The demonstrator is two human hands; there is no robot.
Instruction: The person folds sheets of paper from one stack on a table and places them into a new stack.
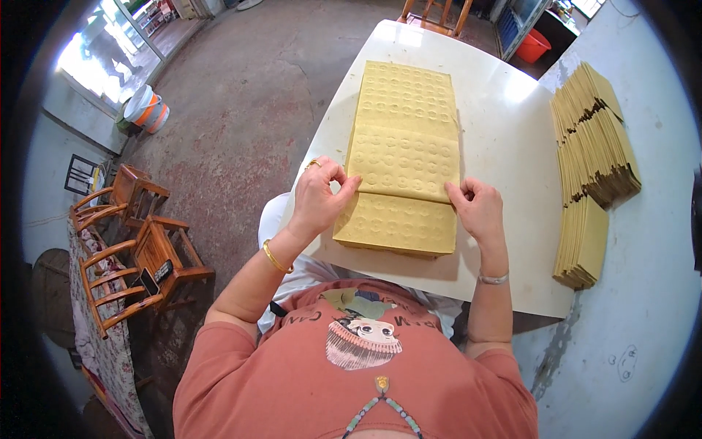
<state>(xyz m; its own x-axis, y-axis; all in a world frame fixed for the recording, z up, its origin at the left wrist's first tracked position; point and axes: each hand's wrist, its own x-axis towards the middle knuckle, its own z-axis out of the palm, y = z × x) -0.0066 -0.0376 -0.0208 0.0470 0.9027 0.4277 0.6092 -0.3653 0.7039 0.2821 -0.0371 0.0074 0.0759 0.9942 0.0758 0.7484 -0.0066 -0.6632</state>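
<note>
A thick stack of yellow joss paper, embossed with rows of round coin marks, lies lengthwise on the white table before me. Across its middle runs the folded edge of the top sheet, with the lower part of the stack showing below it. My left hand pinches the left end of that edge between thumb and forefinger. At the right end, my right hand grips the same edge with its thumb on top and its fingers curled. Both wrists wear bangles.
Folded yellow paper bundles stand in a row along the table's right side, against the wall. The white tabletop has scattered paper bits. Wooden chairs, one bearing a phone and a remote, stand at left. A bucket is near the doorway.
</note>
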